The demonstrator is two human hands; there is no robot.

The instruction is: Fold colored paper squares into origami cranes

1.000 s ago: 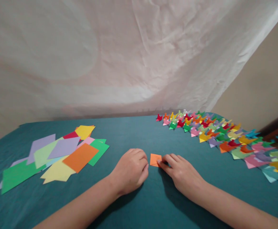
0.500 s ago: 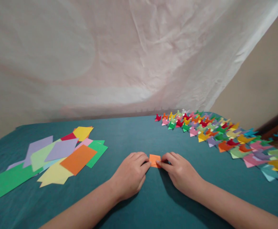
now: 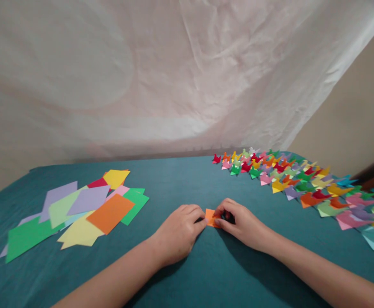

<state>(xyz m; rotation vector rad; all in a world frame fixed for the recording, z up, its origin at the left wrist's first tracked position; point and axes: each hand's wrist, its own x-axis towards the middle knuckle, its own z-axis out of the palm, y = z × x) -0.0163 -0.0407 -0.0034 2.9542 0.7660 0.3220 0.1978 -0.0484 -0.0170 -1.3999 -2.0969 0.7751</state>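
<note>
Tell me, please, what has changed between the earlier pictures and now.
The left hand has moved rightward, from just beside the small folded orange paper square to its left edge, fingertips there. The right hand has shifted its fingers, which now cover more of the square's right side. The loose pile of coloured paper sheets and the rows of small folded coloured paper birds stayed as they were.

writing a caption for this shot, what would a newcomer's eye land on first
Probably the crowd of bird-like folded paper figures in many colours, along the right of the teal surface. Next, perhaps, the bright loose paper sheets overlapping on the left. Between them, nearer the viewer, the left hand and right hand meet at a small orange paper.
</note>
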